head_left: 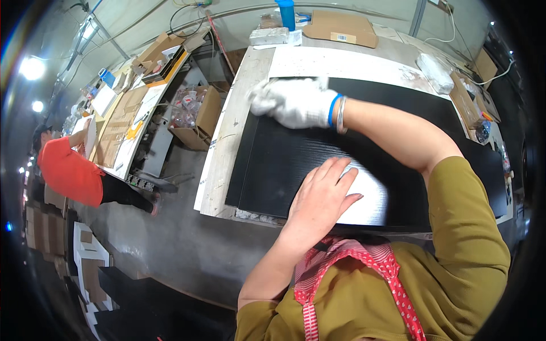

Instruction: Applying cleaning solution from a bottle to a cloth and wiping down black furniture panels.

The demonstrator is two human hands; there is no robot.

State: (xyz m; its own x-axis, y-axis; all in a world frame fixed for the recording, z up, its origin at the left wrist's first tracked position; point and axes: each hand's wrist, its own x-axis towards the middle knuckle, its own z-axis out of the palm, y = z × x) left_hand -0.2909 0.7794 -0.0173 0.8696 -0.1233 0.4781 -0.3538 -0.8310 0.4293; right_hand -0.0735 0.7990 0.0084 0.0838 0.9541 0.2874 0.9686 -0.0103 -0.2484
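A large glossy black panel (273,170) lies flat on the worktable in front of me, with a bright glare near its front edge. My left hand (321,193) is bare and rests palm down on the panel, fingers stretched out. Across it reaches my right arm. My right hand (293,102), in a white knit glove with a blue cuff, is at the panel's far left corner. Its fingers look curled and are somewhat blurred; whatever is in them, if anything, I cannot make out.
Behind the panel are a white board (341,62), a flat cardboard box (341,28) and a blue cup (286,14). A wrapped white bundle (435,73) lies at the right. Leftward, a person in red (71,170) stands at another cluttered table, near an open carton (199,116).
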